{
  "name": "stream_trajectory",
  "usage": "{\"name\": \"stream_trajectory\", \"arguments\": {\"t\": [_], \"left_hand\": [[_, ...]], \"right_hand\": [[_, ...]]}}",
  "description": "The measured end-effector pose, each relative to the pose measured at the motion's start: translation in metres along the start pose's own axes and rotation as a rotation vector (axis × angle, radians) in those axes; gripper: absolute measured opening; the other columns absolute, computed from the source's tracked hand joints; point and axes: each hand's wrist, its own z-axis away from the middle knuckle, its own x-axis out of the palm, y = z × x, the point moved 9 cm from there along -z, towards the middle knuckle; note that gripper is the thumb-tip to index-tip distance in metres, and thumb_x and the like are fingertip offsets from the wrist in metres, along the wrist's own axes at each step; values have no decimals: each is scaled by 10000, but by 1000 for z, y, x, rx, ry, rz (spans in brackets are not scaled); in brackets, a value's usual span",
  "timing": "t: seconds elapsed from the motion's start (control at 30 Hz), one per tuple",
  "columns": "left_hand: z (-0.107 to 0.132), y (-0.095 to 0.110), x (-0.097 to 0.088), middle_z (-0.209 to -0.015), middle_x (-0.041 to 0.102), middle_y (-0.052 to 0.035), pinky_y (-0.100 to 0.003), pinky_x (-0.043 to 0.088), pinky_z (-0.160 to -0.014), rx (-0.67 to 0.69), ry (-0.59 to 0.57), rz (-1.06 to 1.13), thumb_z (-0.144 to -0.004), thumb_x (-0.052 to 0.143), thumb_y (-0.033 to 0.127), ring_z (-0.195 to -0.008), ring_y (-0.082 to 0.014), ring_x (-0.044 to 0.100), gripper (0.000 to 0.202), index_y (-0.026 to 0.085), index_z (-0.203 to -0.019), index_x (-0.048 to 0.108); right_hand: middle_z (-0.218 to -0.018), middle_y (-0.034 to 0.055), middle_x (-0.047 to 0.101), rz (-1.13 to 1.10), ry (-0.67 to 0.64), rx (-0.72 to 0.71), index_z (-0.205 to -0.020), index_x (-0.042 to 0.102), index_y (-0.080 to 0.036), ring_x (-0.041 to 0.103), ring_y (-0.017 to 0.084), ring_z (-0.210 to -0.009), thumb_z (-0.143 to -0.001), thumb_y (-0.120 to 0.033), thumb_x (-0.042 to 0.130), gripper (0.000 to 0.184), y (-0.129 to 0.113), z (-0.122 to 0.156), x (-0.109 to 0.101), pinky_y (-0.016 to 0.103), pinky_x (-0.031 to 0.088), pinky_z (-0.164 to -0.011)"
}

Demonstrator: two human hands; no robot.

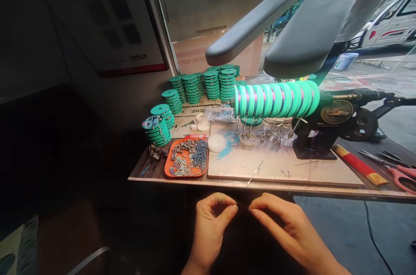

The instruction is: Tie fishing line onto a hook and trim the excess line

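Observation:
My left hand (212,218) and my right hand (286,227) meet below the table's front edge (260,186), fingertips pinched towards each other. Both pinch something very thin between them, too small to make out. On the table above, a row of green line spools (276,99) sits on the shaft of a black winding machine (328,123), with small weights hanging below. An orange tray (186,160) of small metal sleeves and blue tubes lies to the left.
Stacks of green spools (201,86) stand at the back left, more (157,127) near the left edge. Red-handled scissors (399,173) and a red-and-yellow tool (359,164) lie at the right. A chair's grey armrests (292,19) hang overhead. A white van (393,19) stands outside.

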Motion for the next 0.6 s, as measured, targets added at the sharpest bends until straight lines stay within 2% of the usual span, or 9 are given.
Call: {"name": "stream_trajectory", "arguments": {"t": [0.13,0.23,0.4,0.5,0.6], "left_hand": [[-2,-4,-6,-609,626,13,-179,425,-599,-6,32,-8,-604,724,205,-600,-101,540,86,155,-627,658],[-5,1,-6,-616,623,15,-182,428,-612,24,29,-34,-620,712,209,-613,-104,544,79,159,-631,652],[-8,16,1,-639,632,5,-206,439,-640,74,-11,-82,-644,691,221,-634,-124,561,73,163,-647,646],[-6,22,8,-639,628,0,-214,439,-644,93,-39,-112,-654,680,228,-636,-130,560,77,163,-646,641],[-6,28,16,-639,612,-2,-217,432,-637,121,-71,-152,-669,664,223,-635,-129,546,77,160,-641,630]], "right_hand": [[-730,-13,608,87,288,-31,-797,582,-214,579,118,-671,-835,-211,519,74,3,6,-39,186,445,-610],[-703,1,603,206,393,-24,-762,595,-201,563,135,-646,-824,-238,532,96,7,3,-60,216,431,-600],[-722,32,634,267,373,64,-769,631,-177,572,160,-656,-823,-324,496,207,23,-26,-71,242,424,-585],[-673,37,648,275,357,171,-823,652,-157,581,171,-606,-802,-377,474,283,38,-49,-70,247,418,-540],[-610,34,647,298,330,217,-811,669,-157,582,178,-558,-787,-386,462,309,48,-69,-65,262,416,-538]]}}
